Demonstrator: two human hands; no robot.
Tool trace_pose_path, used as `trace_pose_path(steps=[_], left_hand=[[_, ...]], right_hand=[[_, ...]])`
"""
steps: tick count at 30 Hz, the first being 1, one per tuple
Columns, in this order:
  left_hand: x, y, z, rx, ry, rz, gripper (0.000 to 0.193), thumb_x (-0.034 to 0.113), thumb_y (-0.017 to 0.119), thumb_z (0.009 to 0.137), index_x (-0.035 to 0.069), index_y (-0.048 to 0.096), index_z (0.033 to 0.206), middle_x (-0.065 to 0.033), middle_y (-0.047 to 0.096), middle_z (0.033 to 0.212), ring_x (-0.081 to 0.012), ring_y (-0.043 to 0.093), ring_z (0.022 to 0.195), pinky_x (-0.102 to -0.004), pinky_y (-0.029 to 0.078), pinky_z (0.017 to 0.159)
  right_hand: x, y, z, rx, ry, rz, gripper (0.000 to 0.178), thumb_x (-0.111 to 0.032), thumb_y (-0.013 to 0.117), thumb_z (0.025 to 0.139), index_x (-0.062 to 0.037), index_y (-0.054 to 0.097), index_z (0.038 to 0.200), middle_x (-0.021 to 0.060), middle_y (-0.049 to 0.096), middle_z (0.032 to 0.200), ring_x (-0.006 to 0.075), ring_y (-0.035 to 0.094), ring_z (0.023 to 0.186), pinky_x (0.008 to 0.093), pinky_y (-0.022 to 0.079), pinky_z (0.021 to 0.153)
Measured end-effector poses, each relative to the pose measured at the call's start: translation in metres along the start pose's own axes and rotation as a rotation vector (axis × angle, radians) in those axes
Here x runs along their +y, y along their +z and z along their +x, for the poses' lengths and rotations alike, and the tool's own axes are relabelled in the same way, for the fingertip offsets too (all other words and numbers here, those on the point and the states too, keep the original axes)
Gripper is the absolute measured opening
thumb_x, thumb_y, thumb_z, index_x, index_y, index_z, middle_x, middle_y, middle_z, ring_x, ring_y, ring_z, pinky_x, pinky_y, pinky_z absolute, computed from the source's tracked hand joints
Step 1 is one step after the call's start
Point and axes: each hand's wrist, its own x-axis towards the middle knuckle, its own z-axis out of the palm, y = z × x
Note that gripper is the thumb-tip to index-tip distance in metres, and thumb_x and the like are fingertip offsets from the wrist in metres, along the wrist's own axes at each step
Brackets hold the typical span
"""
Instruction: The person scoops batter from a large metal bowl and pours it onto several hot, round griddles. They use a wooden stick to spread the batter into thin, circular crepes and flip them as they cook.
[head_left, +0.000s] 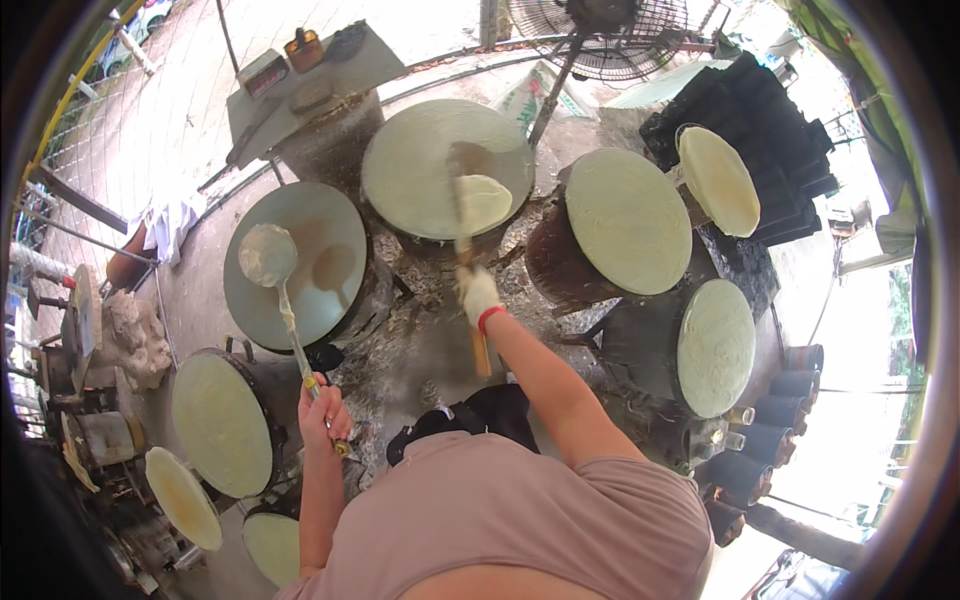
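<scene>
My left hand [323, 415] is closed round the handle of a long ladle [268, 256]. Its batter-coated bowl hangs over a round griddle [243, 290], whose dark, bare-looking top carries a brownish patch. A white glove covers my right hand [480, 293], which has a red band at the wrist. It grips a wooden-handled spreader [482, 352], its upper part smeared by motion. That blurred end lies over the far middle griddle [410, 170], which is coated with pale batter. A thicker round pool of batter [485, 203] sits on this griddle beside the spreader.
Several batter-covered griddles on drum stoves ring me, including one at right [628, 222] and one at left [222, 422]. Pale round sheets stand at far right [719, 182] and lower left [184, 498]. Beyond are a fan [600, 35], a small table [365, 70] and stacked dark cylinders [745, 475].
</scene>
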Motion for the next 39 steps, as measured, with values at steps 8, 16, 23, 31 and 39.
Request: trace_pose_path(steps=[8, 16, 23, 31, 39], left_hand=[[-0.06, 0.087, 0.023, -0.052, -0.006, -0.061, 0.01, 0.016, 0.042, 0.096, 0.01, 0.045, 0.104, -0.0007, 0.038, 0.065, -0.0069, 0.033, 0.038, -0.0237, 0.035, 0.034], [-0.107, 0.167, 0.048, -0.048, -0.017, -0.082, 0.015, 0.01, 0.05, 0.091, 0.007, 0.046, 0.104, -0.0048, 0.044, 0.082, -0.0097, 0.038, 0.049, -0.0232, 0.034, 0.041], [-0.117, 0.185, 0.061, 0.044, -0.016, -0.09, 0.014, 0.008, 0.051, 0.089, 0.006, 0.047, 0.103, -0.0058, 0.047, 0.088, -0.0102, 0.04, 0.051, -0.0224, 0.036, 0.04], [-0.102, 0.161, 0.084, 0.022, -0.115, -0.096, 0.015, 0.008, 0.047, 0.091, 0.003, 0.046, 0.105, -0.0084, 0.046, 0.089, -0.0108, 0.039, 0.051, -0.0216, 0.036, 0.038], [-0.075, 0.124, 0.092, 0.032, -0.215, -0.029, 0.015, 0.004, 0.052, 0.087, 0.006, 0.047, 0.102, -0.0089, 0.052, 0.084, -0.0101, 0.04, 0.044, -0.0223, 0.033, 0.035]], right_hand=[[-0.028, -0.132, 0.031, -0.116, -0.033, -0.211, 0.036, -0.031, 0.049, 0.086, -0.0014, 0.059, 0.104, 0.0227, 0.062, 0.081, 0.0369, 0.06, 0.075, 0.0426, 0.046, 0.07], [-0.021, -0.19, 0.093, -0.092, -0.279, -0.517, 0.038, -0.033, 0.044, 0.09, 0.002, 0.055, 0.103, 0.0292, 0.06, 0.094, 0.0426, 0.058, 0.091, 0.0487, 0.045, 0.078], [-0.01, -0.197, 0.06, -0.518, -0.499, -0.596, 0.038, -0.033, 0.046, 0.091, 0.001, 0.052, 0.106, 0.0284, 0.059, 0.099, 0.0435, 0.056, 0.096, 0.0489, 0.044, 0.081], [-0.06, -0.186, 0.148, 0.118, -0.217, -0.39, 0.041, -0.034, 0.043, 0.091, -0.009, 0.049, 0.124, 0.027, 0.061, 0.1, 0.0407, 0.058, 0.096, 0.0488, 0.044, 0.082], [-0.023, -0.136, 0.082, -0.004, -0.299, 0.105, 0.044, -0.027, 0.049, 0.09, -0.0067, 0.049, 0.129, 0.0169, 0.063, 0.107, 0.0228, 0.059, 0.095, 0.0324, 0.044, 0.084]])
